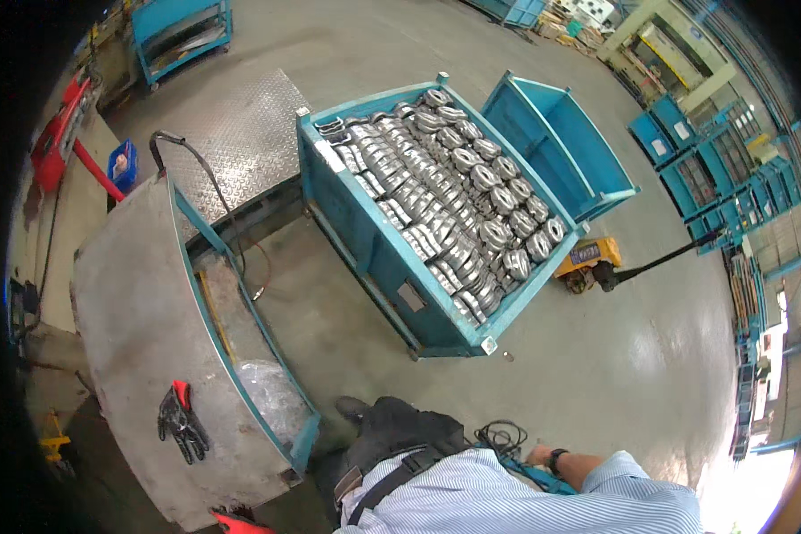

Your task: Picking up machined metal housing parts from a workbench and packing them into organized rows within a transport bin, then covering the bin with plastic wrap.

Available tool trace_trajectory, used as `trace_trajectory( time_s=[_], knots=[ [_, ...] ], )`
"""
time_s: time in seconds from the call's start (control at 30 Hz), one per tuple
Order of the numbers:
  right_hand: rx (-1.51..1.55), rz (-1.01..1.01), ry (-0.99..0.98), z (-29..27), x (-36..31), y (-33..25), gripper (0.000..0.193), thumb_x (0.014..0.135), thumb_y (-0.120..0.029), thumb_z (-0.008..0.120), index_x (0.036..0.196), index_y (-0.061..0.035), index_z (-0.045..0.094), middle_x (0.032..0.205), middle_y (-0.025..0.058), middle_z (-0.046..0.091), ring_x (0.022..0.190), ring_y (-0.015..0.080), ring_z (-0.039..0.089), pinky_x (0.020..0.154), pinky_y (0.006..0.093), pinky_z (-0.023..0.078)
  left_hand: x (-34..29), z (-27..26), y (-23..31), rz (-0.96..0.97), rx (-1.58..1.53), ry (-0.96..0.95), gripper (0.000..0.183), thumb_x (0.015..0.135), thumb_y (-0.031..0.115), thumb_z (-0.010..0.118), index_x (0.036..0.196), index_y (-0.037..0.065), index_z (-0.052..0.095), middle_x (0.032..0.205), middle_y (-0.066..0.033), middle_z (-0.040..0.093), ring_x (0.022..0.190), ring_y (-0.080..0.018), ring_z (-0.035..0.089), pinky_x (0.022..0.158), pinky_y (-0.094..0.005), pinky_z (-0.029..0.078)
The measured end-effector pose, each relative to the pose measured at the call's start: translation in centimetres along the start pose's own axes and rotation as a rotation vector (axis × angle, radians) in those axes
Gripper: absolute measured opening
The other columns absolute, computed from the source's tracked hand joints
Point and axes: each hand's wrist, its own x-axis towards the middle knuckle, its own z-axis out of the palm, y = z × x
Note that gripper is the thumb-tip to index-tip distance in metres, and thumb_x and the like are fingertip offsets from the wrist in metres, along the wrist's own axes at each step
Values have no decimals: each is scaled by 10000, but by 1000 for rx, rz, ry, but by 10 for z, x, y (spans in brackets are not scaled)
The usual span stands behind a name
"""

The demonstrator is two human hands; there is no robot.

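Observation:
My bare right hand [539, 456], with a dark watch at the wrist, is low beside my right hip, next to a teal item [543, 478] and a coil of black cable [502, 436]. Its fingers are too small and partly hidden to read. At the lower edge shows a red and black piece of glove [240, 523] by the table corner; whether my left hand is inside it is unclear. A black work glove [184, 423] with a red cuff lies flat on the grey metal tabletop [138, 311] to my left.
Ahead stands a blue metal bin [356, 249] filled with rows of shiny metal parts [427, 191]. Behind it are another blue bin [552, 133] and a yellow pallet jack [592, 258]. A tread-plate platform [231, 133] and a black hose [206, 160] are at left.

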Motion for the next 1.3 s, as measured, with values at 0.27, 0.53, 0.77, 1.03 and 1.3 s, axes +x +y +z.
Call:
trace_trajectory(
  time_s=[0.27, 0.53, 0.77, 1.03, 1.3],
  knots=[
    [-66, -447, 447, -217, -43, -257, 189, 779, -190, 590, 842, -36, 678, 896, 191, 662, 826, 386, 647, 757, 460, 518, -112, -37, -66, -367, 111, -454, 352, 892, 305, 574, 901, -32, 674, 745, -75, 644, 690, -169, 579, 622, -299, 469],
    [-431, -1061, 347, -180, -141, -484, 190, 806, -80, 536, 956, -17, 635, 891, 232, 643, 906, 403, 609, 764, 417, 498, -135, -32, -121, -390, 594, -636, 553, 822, 460, 581, 1112, -10, 582, 1142, -238, 590, 1111, -385, 531, 925, -440, 427],
    [-742, -1122, 33, -1, -137, -579, 285, 904, -193, 525, 1136, -37, 579, 982, 193, 656, 926, 300, 640, 827, 362, 479, -190, 5, -216, -275, 754, -508, 500, 769, 425, 637, 1115, 68, 582, 1109, -162, 573, 1095, -366, 495, 926, -465, 400],
    [-119, -749, 4, 182, -45, -669, 986, 803, -518, 652, 1430, 67, 165, 1391, 260, 377, 1298, 329, 367, 1068, 372, 291, -242, 35, -288, -466, 445, -216, 509, 761, 318, 674, 1178, 53, 554, 1198, -192, 502, 1144, -384, 435, 964, -475, 356],
    [-1478, -1168, 516, 193, 44, -813, 570, 788, -265, 654, 1278, -38, 469, 1180, 188, 566, 1124, 323, 551, 896, 389, 469, -261, 24, -313, -616, 154, 11, 409, 752, 200, 706, 1100, 19, 587, 1158, -189, 540, 1107, -383, 474, 970, -480, 359]
  ],
)
